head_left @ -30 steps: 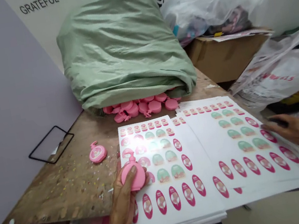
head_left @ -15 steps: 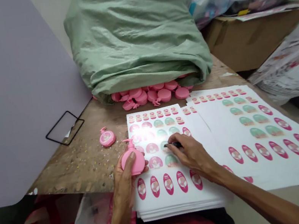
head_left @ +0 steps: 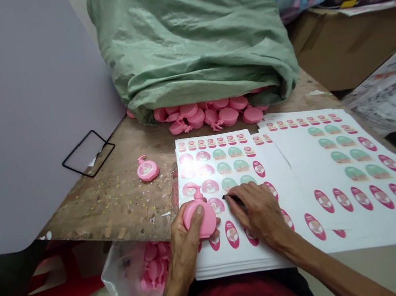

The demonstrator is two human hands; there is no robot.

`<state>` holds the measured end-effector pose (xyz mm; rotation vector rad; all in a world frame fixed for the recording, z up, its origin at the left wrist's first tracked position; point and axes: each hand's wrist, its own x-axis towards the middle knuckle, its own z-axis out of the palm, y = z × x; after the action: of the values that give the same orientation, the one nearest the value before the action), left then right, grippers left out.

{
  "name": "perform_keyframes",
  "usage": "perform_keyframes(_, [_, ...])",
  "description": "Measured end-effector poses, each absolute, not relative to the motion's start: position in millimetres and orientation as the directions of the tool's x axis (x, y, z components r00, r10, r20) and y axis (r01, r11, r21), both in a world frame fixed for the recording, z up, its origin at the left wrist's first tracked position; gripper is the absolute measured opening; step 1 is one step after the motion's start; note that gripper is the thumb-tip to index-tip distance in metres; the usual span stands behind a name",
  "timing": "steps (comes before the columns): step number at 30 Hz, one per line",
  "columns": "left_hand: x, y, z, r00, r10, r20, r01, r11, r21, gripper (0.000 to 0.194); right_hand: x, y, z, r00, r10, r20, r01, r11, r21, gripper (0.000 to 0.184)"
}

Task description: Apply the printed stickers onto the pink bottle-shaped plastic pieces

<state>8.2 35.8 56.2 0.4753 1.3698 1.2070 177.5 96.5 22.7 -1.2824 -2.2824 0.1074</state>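
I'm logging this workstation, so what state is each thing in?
Plain pink plastic pump-bottle piece: upright, gripped by the left hand.
Stickered pink plastic pump-bottle piece: lying loose.
Large green sack: bulging, pink plastic pieces showing at its lower edge.
Near white sticker stack: top sheet bearing stickers.
White sheets at right: overlapping, partly bare.
Clear plastic bag: open, containing pink pieces.
Slim black tool: in the right hand, mostly hidden.

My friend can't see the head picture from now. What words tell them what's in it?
The left hand holds a pink toy pump bottle over a sticker sheet, where the right hand grips something small and dark; behind sits a green sack.
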Motion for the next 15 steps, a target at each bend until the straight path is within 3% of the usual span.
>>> perform_keyframes(15, [4, 34, 43, -0.187, 0.871, -0.454, -0.404, 0.353, 0.844, 0.046, 177, 100, 20, -0.400, 0.810, 0.430, 0.707, 0.571, -0.417, 0.016])
